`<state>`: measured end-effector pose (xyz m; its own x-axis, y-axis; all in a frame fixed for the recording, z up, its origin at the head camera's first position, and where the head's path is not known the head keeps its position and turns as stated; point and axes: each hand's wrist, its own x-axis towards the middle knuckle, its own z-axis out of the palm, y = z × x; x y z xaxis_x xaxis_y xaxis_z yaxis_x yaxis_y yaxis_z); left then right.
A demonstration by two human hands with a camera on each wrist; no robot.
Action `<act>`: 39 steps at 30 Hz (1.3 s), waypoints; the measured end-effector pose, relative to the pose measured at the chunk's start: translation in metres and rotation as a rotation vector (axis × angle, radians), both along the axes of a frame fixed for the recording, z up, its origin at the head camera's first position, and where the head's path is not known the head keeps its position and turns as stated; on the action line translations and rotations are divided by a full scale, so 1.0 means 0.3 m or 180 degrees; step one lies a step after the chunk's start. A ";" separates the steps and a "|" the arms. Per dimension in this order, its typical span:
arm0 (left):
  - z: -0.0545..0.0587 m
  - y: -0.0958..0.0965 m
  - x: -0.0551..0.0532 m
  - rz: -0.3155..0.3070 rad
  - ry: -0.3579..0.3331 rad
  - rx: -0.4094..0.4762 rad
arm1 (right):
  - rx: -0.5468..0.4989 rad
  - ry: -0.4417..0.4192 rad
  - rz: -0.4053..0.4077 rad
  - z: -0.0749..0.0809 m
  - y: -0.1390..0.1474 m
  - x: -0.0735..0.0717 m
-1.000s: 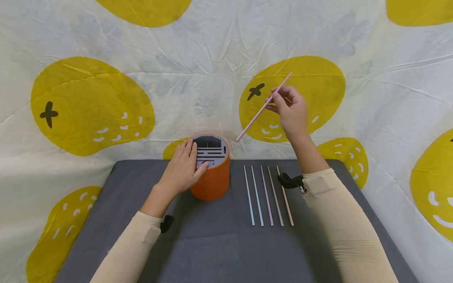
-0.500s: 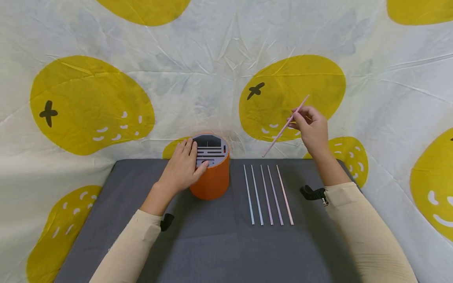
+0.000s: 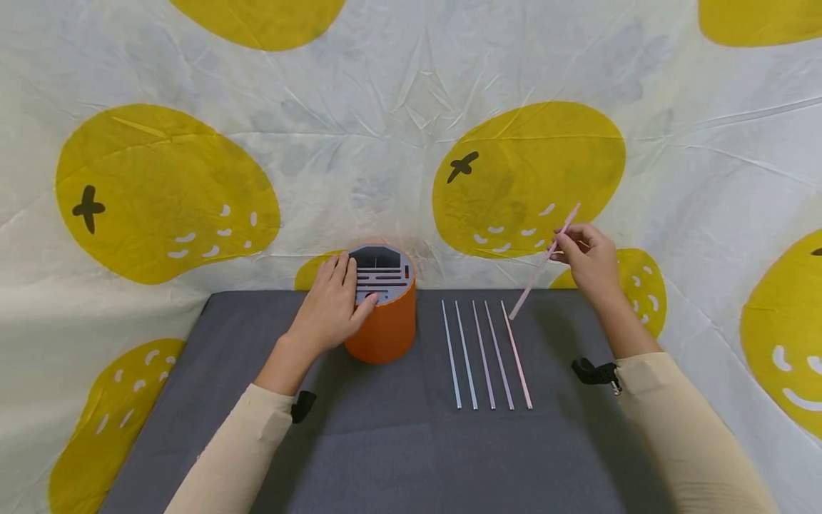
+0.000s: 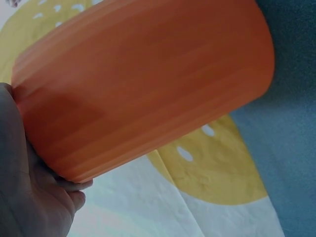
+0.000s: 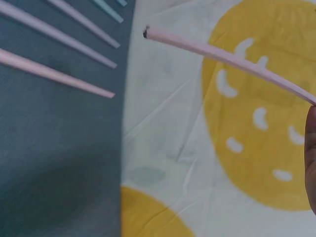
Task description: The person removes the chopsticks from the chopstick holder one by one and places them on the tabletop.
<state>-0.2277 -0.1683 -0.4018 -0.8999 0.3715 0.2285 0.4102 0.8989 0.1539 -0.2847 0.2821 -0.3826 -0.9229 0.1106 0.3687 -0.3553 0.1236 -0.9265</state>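
My right hand (image 3: 587,257) pinches a pink chopstick (image 3: 542,275) between thumb and fingertips. The chopstick slants down to the left, its lower end overlapping the far end of a pink chopstick (image 3: 517,357) on the table in the head view. The right wrist view shows the held chopstick (image 5: 222,55) apart from the row on the cloth. My left hand (image 3: 327,300) rests on the slotted grey top (image 3: 392,282) of an orange round holder (image 3: 385,335), its fingers straight. In the left wrist view that hand (image 4: 39,192) lies at the end of the orange wall (image 4: 148,89).
Several chopsticks lie side by side right of the holder, among them a blue one (image 3: 452,357) and a purple one (image 3: 499,357). They rest on a dark grey tablecloth (image 3: 398,457). A white curtain (image 3: 359,86) with yellow shapes hangs behind the table.
My right hand has moved right and down with the pink chopstick, from near the holder to beyond the row's right side. The left hand and the holder have stayed in place.
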 end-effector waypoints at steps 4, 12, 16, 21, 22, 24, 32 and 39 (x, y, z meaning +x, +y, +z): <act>-0.002 -0.002 0.000 0.0024 -0.0015 0.0015 | 0.0359 -0.0214 -0.0127 -0.043 0.033 0.004; -0.001 -0.001 0.005 0.0055 -0.0083 0.0049 | 0.1171 -0.0497 -0.0224 -0.152 0.087 0.009; 0.000 -0.001 0.009 0.0060 -0.0115 0.0051 | 0.1516 -0.0679 -0.0277 -0.211 0.103 0.012; 0.002 -0.003 0.011 0.0048 -0.0131 0.0070 | 0.1738 -0.0875 -0.0227 -0.270 0.111 0.012; 0.002 -0.004 0.012 0.0047 -0.0123 0.0070 | 0.1799 -0.0910 -0.0212 -0.280 0.112 0.012; 0.002 -0.006 0.012 0.0044 -0.0110 0.0073 | 0.1900 -0.0967 -0.0158 -0.297 0.112 0.012; 0.002 -0.010 0.012 0.0038 -0.0143 0.0076 | 0.2051 -0.1229 0.0028 -0.365 0.101 0.017; 0.004 -0.006 0.011 0.0044 -0.0165 0.0084 | 0.2206 -0.1268 0.0081 -0.414 0.088 0.010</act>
<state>-0.2242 -0.1702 -0.4008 -0.9157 0.3534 0.1910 0.3887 0.8998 0.1984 -0.2818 0.3084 -0.5069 -0.9989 -0.0458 -0.0122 -0.0241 0.7141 -0.6996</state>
